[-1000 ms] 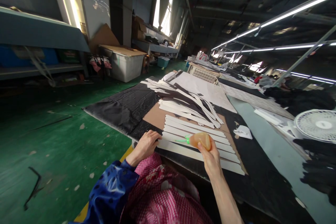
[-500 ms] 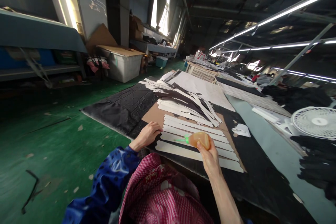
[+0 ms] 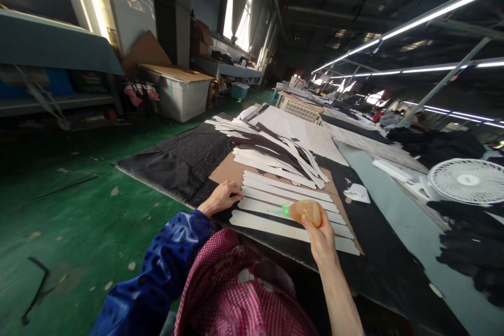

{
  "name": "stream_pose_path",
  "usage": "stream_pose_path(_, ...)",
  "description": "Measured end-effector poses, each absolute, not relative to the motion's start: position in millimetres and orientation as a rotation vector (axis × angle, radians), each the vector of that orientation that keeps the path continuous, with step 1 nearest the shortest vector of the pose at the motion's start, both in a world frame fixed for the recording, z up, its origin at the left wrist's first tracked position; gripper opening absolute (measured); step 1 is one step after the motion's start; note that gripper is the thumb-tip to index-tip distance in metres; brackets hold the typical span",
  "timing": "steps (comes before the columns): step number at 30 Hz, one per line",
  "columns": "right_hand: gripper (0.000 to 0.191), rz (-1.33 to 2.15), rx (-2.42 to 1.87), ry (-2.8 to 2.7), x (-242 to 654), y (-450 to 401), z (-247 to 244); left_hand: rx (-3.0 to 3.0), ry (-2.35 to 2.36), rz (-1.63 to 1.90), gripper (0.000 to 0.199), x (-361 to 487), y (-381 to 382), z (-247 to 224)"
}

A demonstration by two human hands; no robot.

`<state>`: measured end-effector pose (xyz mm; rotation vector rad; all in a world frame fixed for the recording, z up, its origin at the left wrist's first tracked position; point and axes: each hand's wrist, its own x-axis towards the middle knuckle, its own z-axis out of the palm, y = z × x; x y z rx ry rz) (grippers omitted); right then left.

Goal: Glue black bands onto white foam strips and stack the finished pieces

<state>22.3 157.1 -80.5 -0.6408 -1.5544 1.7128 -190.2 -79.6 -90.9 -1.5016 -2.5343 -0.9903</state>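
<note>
My right hand [image 3: 322,231] is closed around a squeeze bottle [image 3: 305,212] of amber glue-like liquid. Its green nozzle [image 3: 279,211] points left, over the row of white strips [image 3: 271,226]. These strips lie side by side on a brown board [image 3: 220,172], narrow gaps between them. At their left ends rests my left hand [image 3: 221,198], fingers curled together; whatever is between the fingertips is too small to make out. Just beyond the row is a loose heap of white and black strips [image 3: 271,149].
Black sheeting [image 3: 165,168] covers the table under the board. A small white piece [image 3: 357,193] lies right of the strips. Farther right are a white fan [image 3: 468,181] and dark cloth [image 3: 472,252]. Green floor [image 3: 71,210] runs along the left, with a grey bin [image 3: 179,97] behind.
My right hand and the bottle have shifted slightly right along the strips. My left hand stays at the strip ends. The whole view has moved a little.
</note>
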Motion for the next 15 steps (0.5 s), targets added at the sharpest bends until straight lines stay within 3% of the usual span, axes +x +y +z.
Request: stream_pose_path(15,0.082,1.632,-0.69,-1.528,36.7,172.9,-79.4,-1.496,-2.511,-1.064,0.012,-196.6,-77.3,-100.8)
